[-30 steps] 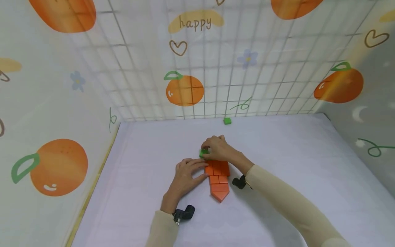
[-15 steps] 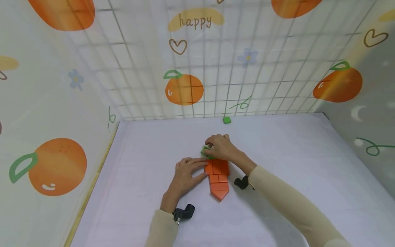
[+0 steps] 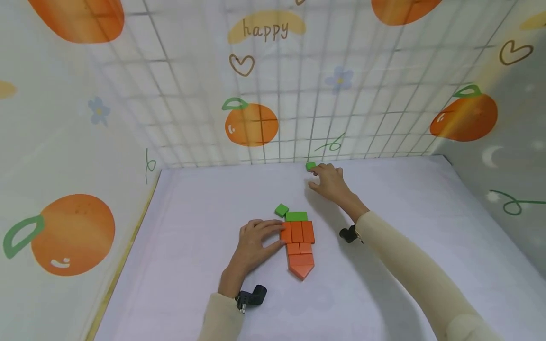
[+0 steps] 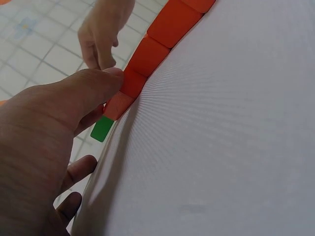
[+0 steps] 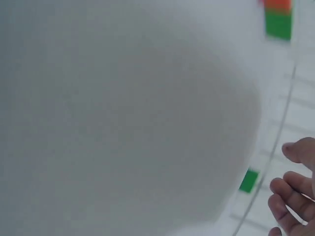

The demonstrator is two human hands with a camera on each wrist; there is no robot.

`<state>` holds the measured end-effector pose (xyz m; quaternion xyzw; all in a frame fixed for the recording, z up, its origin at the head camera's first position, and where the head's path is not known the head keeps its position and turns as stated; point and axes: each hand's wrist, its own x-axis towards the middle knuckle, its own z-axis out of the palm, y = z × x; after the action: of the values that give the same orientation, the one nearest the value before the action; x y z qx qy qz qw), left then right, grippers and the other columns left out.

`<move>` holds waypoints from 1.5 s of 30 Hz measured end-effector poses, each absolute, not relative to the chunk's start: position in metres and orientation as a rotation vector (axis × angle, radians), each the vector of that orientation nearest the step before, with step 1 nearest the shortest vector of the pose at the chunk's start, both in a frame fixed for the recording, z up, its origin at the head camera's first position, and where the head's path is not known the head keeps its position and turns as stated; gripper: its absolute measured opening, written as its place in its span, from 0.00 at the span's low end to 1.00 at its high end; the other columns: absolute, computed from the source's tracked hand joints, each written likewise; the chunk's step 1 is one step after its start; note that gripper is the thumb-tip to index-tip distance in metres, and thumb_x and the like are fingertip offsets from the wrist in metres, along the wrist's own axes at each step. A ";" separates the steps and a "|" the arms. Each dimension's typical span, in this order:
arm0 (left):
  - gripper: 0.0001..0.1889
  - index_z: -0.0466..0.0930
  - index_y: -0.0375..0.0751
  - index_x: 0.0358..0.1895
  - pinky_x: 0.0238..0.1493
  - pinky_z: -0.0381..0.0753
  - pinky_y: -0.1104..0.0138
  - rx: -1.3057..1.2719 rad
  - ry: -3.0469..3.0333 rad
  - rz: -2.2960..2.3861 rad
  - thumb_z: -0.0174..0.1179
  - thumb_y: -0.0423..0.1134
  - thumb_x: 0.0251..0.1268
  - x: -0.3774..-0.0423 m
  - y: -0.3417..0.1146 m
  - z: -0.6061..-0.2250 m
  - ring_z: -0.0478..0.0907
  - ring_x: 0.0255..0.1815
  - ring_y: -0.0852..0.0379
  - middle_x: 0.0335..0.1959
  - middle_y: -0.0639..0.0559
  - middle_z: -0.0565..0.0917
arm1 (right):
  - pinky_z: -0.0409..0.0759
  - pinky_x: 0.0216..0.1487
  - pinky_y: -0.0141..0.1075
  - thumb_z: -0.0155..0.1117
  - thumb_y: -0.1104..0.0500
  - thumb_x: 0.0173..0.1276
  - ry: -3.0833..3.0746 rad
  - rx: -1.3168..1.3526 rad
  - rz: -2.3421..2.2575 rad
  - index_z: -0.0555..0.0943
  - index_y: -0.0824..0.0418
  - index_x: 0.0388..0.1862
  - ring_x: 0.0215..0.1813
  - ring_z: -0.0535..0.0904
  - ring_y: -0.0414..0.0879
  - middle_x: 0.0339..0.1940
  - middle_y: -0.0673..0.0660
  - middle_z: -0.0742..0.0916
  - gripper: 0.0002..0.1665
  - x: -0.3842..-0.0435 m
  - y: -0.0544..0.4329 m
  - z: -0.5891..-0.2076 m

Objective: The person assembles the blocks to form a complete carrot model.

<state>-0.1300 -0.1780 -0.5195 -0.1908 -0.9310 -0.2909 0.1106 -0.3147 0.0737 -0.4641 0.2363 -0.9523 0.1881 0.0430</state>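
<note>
My left hand (image 3: 256, 240) rests at the left side of a group of orange blocks (image 3: 297, 232), fingertips and thumb touching the leftmost one. In the left wrist view the thumb lies against the orange side. Against the top of the group lies a flat green block (image 3: 296, 217), and a small green block (image 3: 281, 210) sits tilted at its upper left. My right hand (image 3: 332, 182) reaches toward the far edge, thumb apart from the fingers, with a fingertip right at another small green block (image 3: 311, 166). In the right wrist view that hand holds nothing.
A pointed orange block (image 3: 302, 271) forms the near end of the group. The white tabletop (image 3: 204, 199) meets a grid-backed printed curtain (image 3: 290, 137) at the back, with more curtain at both sides. Each wrist wears a black camera (image 3: 256, 296).
My right hand has let go of the green pieces above the orange blocks and moved back and right to the far green block. The left hand has stayed in place.
</note>
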 end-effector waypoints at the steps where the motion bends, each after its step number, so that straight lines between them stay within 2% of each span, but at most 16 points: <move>1: 0.22 0.82 0.58 0.62 0.60 0.61 0.48 -0.558 -2.733 -0.861 0.64 0.57 0.67 -0.129 -0.177 -0.520 0.68 0.62 0.53 0.65 0.65 0.77 | 0.62 0.53 0.56 0.65 0.53 0.69 -2.920 0.705 0.562 0.79 0.62 0.60 0.58 0.72 0.59 0.51 0.60 0.83 0.24 -0.320 0.076 -0.465; 5: 0.22 0.82 0.59 0.62 0.61 0.60 0.48 -0.560 -2.735 -0.884 0.64 0.57 0.67 -0.126 -0.174 -0.523 0.67 0.62 0.53 0.65 0.66 0.77 | 0.61 0.56 0.59 0.66 0.54 0.70 -2.969 0.662 0.527 0.75 0.62 0.67 0.66 0.67 0.61 0.63 0.63 0.78 0.28 -0.336 0.087 -0.465; 8: 0.22 0.81 0.59 0.62 0.61 0.60 0.48 -0.576 -2.737 -0.879 0.63 0.57 0.67 -0.123 -0.171 -0.525 0.67 0.62 0.53 0.65 0.65 0.77 | 0.59 0.59 0.59 0.65 0.54 0.71 -3.036 0.652 0.488 0.69 0.60 0.73 0.72 0.60 0.61 0.72 0.62 0.72 0.34 -0.343 0.093 -0.466; 12: 0.22 0.82 0.59 0.61 0.60 0.60 0.47 -0.590 -2.716 -0.892 0.64 0.57 0.67 -0.120 -0.168 -0.527 0.68 0.62 0.53 0.65 0.65 0.77 | 0.58 0.60 0.59 0.63 0.55 0.73 -3.089 0.680 0.420 0.68 0.59 0.74 0.74 0.58 0.61 0.76 0.61 0.69 0.33 -0.348 0.098 -0.469; 15: 0.21 0.82 0.58 0.61 0.59 0.61 0.47 -0.598 -2.700 -0.897 0.65 0.56 0.66 -0.119 -0.167 -0.527 0.68 0.61 0.52 0.64 0.64 0.78 | 0.59 0.60 0.59 0.63 0.58 0.73 -3.063 0.691 0.428 0.75 0.59 0.69 0.71 0.63 0.61 0.72 0.61 0.73 0.26 -0.350 0.098 -0.473; 20: 0.21 0.83 0.58 0.61 0.59 0.62 0.48 -0.600 -2.707 -0.860 0.64 0.57 0.67 -0.122 -0.169 -0.526 0.69 0.61 0.52 0.65 0.63 0.78 | 0.61 0.60 0.58 0.65 0.60 0.71 -3.014 0.660 0.486 0.83 0.61 0.55 0.62 0.71 0.58 0.58 0.59 0.83 0.15 -0.352 0.090 -0.472; 26: 0.21 0.82 0.59 0.61 0.61 0.61 0.47 -0.576 -2.723 -0.885 0.64 0.57 0.67 -0.124 -0.168 -0.528 0.68 0.62 0.53 0.65 0.65 0.77 | 0.61 0.57 0.55 0.70 0.52 0.68 -3.040 0.600 0.492 0.83 0.63 0.50 0.55 0.72 0.56 0.52 0.59 0.85 0.18 -0.352 0.083 -0.474; 32: 0.22 0.82 0.58 0.61 0.60 0.61 0.47 -0.598 -2.731 -0.889 0.63 0.57 0.67 -0.123 -0.166 -0.525 0.68 0.62 0.52 0.65 0.64 0.77 | 0.62 0.58 0.56 0.71 0.55 0.65 -2.999 0.599 0.558 0.83 0.64 0.47 0.54 0.73 0.58 0.47 0.60 0.86 0.17 -0.342 0.084 -0.471; 45: 0.22 0.82 0.59 0.62 0.59 0.62 0.47 -0.571 -2.730 -0.819 0.64 0.57 0.67 -0.131 -0.177 -0.521 0.68 0.62 0.51 0.65 0.64 0.77 | 0.64 0.54 0.56 0.72 0.57 0.61 -2.879 0.833 0.709 0.87 0.61 0.44 0.49 0.77 0.53 0.46 0.55 0.87 0.13 -0.271 0.088 -0.453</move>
<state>-0.1308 -0.1767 -0.5208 -0.1950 -0.9327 -0.2800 0.1171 -0.2708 0.0884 -0.4526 0.2702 -0.9344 0.2302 0.0308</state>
